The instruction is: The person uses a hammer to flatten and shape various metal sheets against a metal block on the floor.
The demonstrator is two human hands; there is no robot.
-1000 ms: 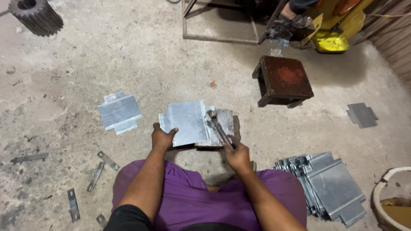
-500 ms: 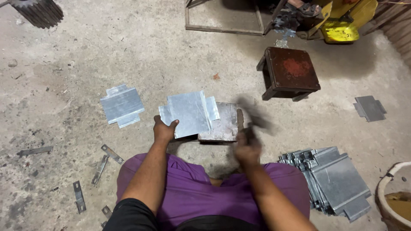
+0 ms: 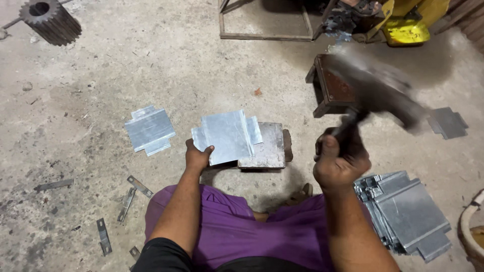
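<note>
While left hand (image 3: 197, 157) pins metal sheet (image 3: 227, 135), hammer (image 3: 375, 93) has risen.

A single camera sits on the person's head and looks steeply down and forward over the purple-clad lap at a rough grey concrete floor (image 3: 101, 75). It is close enough that both forearms enter from the bottom edge. The flat steel block (image 3: 264, 146) lies near the centre of the view. A dark toothed gear wheel (image 3: 49, 20) marks the far edge at 11 o'clock, a yellow machine (image 3: 408, 22) the far edge at 1 o'clock, and a stack of grey sheet-metal blanks (image 3: 408, 216) the near edge at 4 o'clock. No second view overlaps this one.
</note>
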